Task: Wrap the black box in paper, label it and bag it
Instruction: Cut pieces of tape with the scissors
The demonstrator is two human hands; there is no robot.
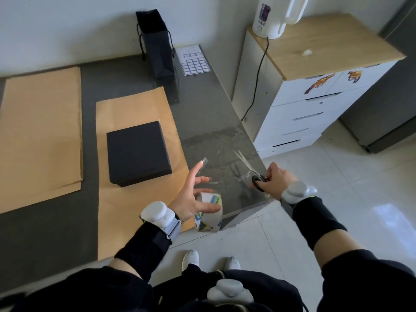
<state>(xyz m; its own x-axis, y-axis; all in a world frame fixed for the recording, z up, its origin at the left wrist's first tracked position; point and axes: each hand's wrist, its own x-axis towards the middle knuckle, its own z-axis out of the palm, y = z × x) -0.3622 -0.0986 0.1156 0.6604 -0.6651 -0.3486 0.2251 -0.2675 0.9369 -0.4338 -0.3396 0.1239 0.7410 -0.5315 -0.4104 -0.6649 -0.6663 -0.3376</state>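
Black box [137, 152] lies on a brown paper sheet [139, 104] ready for folding; right of it, left hand [193, 199] holds the tape roll [209, 216], a tape strip [204, 160] kept ready on its forefinger, while right hand [276, 179] grips the scissors [249, 170]

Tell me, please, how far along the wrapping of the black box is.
Done: the black box lies on a brown paper sheet that is flat, with no fold made. In hand: the left hand holds the tape roll with a short tape strip on one fingertip; the right hand grips the scissors. Left: folding and taping, a label from the label sheet, then the black bag standing at the back.
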